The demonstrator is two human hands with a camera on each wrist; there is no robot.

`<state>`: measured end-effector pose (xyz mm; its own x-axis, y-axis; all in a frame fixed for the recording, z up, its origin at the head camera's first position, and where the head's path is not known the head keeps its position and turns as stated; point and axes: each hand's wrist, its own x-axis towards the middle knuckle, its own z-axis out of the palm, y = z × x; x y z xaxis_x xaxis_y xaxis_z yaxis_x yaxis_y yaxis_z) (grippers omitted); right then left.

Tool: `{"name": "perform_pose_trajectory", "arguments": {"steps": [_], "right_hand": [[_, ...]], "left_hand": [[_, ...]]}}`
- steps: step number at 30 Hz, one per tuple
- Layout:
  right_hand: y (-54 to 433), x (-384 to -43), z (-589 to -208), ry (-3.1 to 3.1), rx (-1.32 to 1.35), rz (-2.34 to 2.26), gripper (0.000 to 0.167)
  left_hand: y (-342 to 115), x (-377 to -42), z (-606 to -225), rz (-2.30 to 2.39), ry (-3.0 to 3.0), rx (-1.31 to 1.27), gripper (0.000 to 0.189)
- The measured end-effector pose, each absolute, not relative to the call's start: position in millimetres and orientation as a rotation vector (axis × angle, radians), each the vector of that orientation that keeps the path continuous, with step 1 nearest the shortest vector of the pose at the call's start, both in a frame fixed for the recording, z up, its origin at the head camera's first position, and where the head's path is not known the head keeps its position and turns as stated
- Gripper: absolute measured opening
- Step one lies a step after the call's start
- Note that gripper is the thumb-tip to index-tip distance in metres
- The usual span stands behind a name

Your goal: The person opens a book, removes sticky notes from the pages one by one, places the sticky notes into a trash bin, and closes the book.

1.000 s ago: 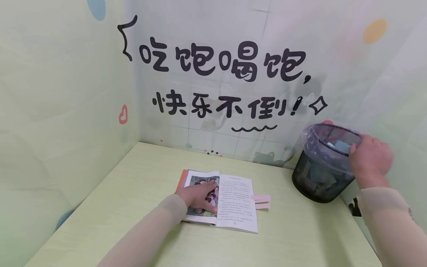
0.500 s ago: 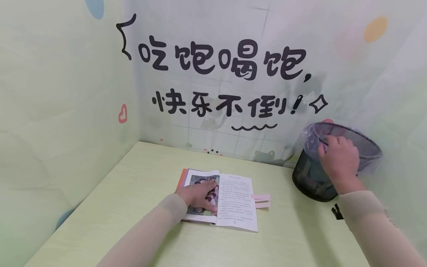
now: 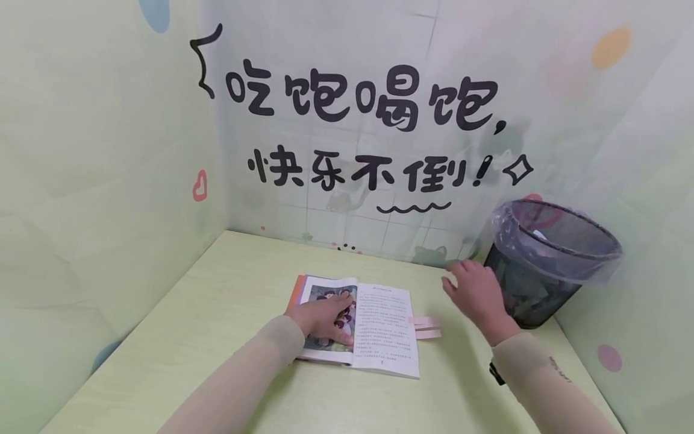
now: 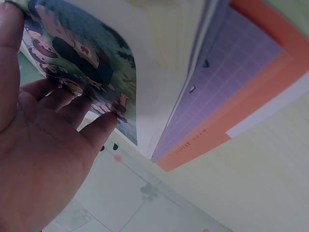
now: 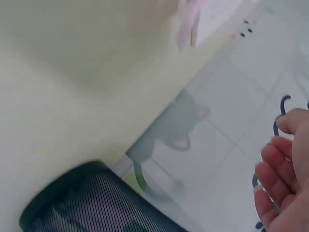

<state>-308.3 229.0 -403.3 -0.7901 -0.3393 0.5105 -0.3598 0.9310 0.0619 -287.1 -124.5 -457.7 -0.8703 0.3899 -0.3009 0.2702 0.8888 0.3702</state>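
Observation:
An open book (image 3: pixel 384 355) lies on the table, a colour picture on its left page and printed text on the right. My left hand (image 3: pixel 323 319) rests on the picture page with fingers spread; the left wrist view shows the fingertips (image 4: pixel 108 118) against the picture. Two pink paper tabs (image 3: pixel 425 327) stick out from the book's right edge. My right hand (image 3: pixel 477 295) is in the air between the tabs and the bin, its fingers loosely bent and nothing in them.
A dark mesh wastebasket (image 3: pixel 534 289) with a clear plastic liner stands at the table's back right corner, a small white scrap inside. Printed walls border the pale table (image 3: pixel 179 337) at the left, back and right. Orange and purple cover flaps (image 4: pixel 227 72) extend past the book's left edge.
My right hand has let go of the wastebasket's rim area and moved left and down toward the book's tabs. The left hand and book have stayed put.

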Motion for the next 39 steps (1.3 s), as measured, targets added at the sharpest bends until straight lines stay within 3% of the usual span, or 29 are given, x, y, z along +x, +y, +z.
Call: {"name": "perform_pose_trajectory", "arguments": {"steps": [12,36,39], "right_hand": [[197,-299,-453,-2.769,0.724,-0.007,0.018],[183,-298,-472,-2.899,0.762,-0.037,0.003],[184,-299,-473,-2.904,0.729,-0.07,0.008]], "left_hand": [[-125,-287,-457,0.48,2.672,0.48,0.11],[-126,-287,-456,0.489,2.668,0.467,0.111],[-126,-286,-456,0.484,2.669,0.468,0.111]]}}
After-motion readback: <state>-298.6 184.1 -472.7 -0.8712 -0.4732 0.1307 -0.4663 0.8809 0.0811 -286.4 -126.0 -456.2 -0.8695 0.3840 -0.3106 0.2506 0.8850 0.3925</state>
